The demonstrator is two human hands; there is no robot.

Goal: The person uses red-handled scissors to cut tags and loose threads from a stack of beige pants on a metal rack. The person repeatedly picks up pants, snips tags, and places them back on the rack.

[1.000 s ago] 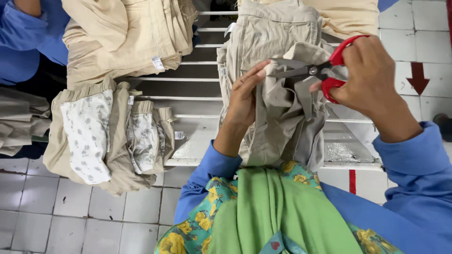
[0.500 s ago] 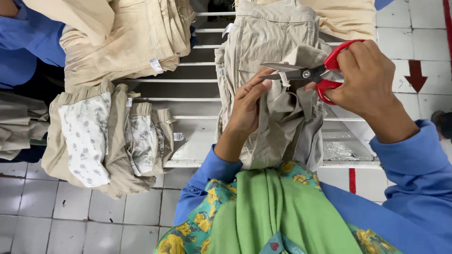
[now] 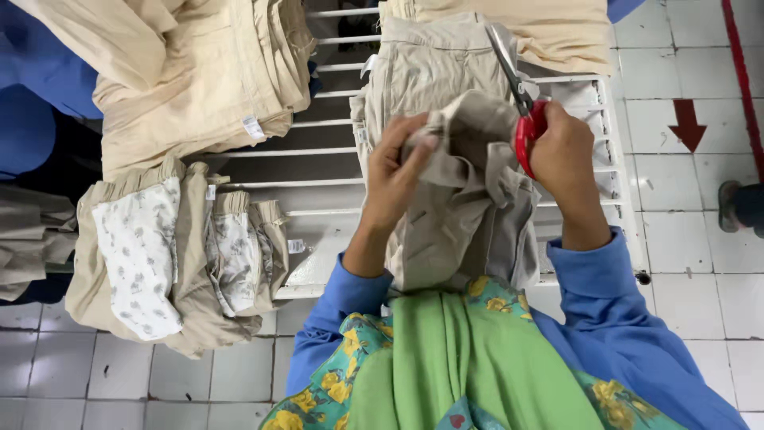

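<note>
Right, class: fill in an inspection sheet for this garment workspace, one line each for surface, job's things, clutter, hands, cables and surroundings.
Surface: white slatted rack, garments draped over it.
Job's things: grey-beige garment bunched up in front of the person; red-handled scissors, blades pointing away.
Clutter: cream garment stack; inside-out beige garments with printed pocket linings.
Hands: left hand grips the garment fabric; right hand holds the scissors.
Cables: nothing seen.
Surroundings: white tiled floor with a red arrow; another person's shoe at the right edge.
</note>
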